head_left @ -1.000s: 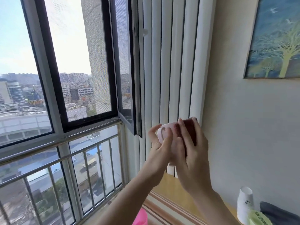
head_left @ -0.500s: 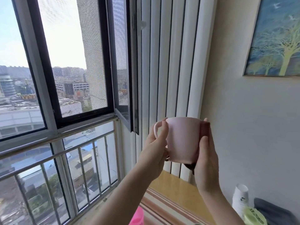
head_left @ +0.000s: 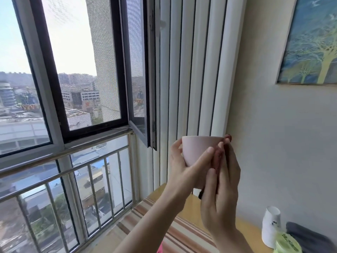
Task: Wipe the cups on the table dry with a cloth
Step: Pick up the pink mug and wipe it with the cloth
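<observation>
Right now you hold the pink cup upright in the air, well above the desk and in front of the white blinds. Your left hand cradles it from the window side, fingers wrapped across its lower front. Your right hand presses a dark red cloth flat against the cup's far side; only a sliver of the cloth shows between your fingers and at the rim, so how much of the wall it covers is hard to tell.

Judging by this, you are in the middle of drying this one cup: the outside is being rubbed, and nothing shows whether the inside has been done. At the desk's right edge stands a white paper cup, touching nothing of yours, beside a green lid and a dark grey cloth. A bit of something pink peeks in at the desk's near edge, possibly another cup. Those likely remain.
</observation>
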Tool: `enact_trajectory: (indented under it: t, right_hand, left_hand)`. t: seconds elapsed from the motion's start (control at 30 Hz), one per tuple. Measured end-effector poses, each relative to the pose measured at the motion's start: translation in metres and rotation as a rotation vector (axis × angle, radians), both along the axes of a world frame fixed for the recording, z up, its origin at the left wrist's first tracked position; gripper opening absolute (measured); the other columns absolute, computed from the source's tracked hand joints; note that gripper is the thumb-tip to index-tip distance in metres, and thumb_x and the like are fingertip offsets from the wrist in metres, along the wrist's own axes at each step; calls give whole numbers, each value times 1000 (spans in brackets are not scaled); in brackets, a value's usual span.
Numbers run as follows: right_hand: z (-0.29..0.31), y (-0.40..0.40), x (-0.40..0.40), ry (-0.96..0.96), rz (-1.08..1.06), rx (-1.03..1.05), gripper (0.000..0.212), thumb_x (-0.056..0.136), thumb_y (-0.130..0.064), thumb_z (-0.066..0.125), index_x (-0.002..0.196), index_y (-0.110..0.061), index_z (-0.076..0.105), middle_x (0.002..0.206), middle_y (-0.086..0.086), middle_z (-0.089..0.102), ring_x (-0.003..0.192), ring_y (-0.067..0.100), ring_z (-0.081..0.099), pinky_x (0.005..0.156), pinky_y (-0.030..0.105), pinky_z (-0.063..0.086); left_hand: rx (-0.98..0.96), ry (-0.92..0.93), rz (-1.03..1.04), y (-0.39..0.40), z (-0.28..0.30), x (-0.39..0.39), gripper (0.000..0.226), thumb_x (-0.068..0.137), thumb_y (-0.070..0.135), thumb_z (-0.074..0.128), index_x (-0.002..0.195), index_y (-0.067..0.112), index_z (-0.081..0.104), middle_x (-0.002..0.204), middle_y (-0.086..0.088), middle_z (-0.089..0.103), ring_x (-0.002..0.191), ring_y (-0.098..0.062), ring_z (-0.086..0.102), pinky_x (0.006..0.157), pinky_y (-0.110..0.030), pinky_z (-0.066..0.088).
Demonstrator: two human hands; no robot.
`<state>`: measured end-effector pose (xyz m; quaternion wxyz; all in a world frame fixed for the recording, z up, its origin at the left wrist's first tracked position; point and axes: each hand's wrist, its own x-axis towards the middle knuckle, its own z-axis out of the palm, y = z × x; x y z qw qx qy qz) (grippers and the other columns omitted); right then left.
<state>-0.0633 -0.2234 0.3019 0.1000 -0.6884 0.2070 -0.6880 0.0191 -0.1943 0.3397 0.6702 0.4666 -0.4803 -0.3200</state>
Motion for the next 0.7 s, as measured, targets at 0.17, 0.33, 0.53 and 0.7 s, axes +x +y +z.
enact_trajectory:
  t: [0.17,0.33,0.53,0.7]
  right_hand:
    - [16,-7,-3,-255,388,313,48,102,-33,30,148,-31,42,154,-5,45,145,18,39,121,48,29]
    - [25,-4,-6,-189,347,305,47,102,-39,27,148,-47,33,157,-18,38,148,10,34,122,48,27]
    - [10,-4,-5,129,53,62,56,103,-47,34,154,-26,25,161,-22,18,151,8,22,120,19,23]
    - [14,-12,-15,148,133,107,60,92,-38,50,148,-34,30,161,-6,29,149,9,28,120,30,29]
  left_hand:
    - [-33,78,-125,-1,-1,9,85,58,49,89,127,29,45,128,-14,59,108,-19,69,82,-30,59]
    - [-9,-25,-87,-3,7,14,78,58,71,76,125,36,55,136,-2,49,122,-14,59,93,-31,58]
    - [28,50,-99,-6,0,16,82,70,65,73,137,25,47,129,-9,66,112,-17,71,86,-34,59]
    - [30,88,-62,-8,-2,11,89,57,54,84,129,19,46,121,-12,65,100,-13,75,77,-28,60]
